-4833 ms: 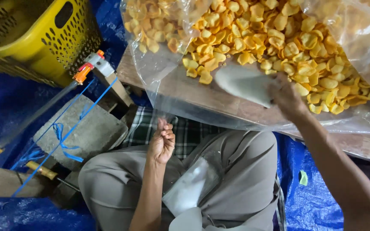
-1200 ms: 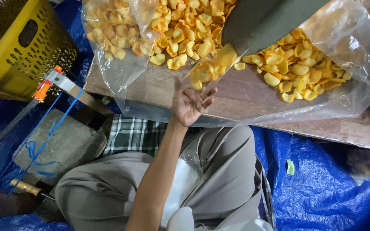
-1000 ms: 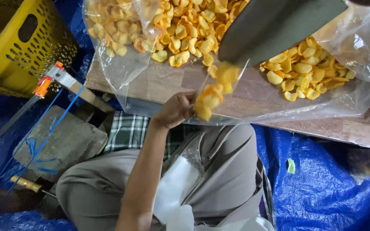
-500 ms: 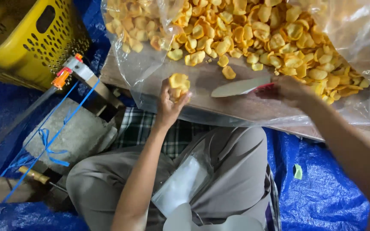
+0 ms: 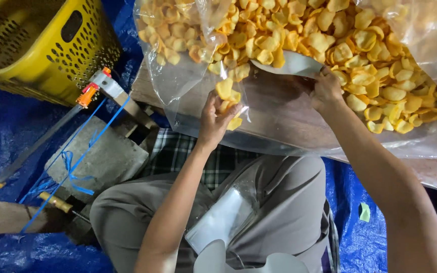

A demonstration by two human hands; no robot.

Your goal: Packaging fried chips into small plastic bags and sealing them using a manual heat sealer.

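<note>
Beside table edge (image 5: 279,132), left hand (image 5: 217,119) grips bag (image 5: 231,98).

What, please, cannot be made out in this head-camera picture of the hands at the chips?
- Scoop: the chips bury its front, and the right hand covers its handle.
- Small clear bag: the left hand wraps its lower part, so how full it is cannot be told.
- Big plastic sheet: cut off by the top and right edges.
- Yellow basket: cut off at top left; contents unseen.
</note>
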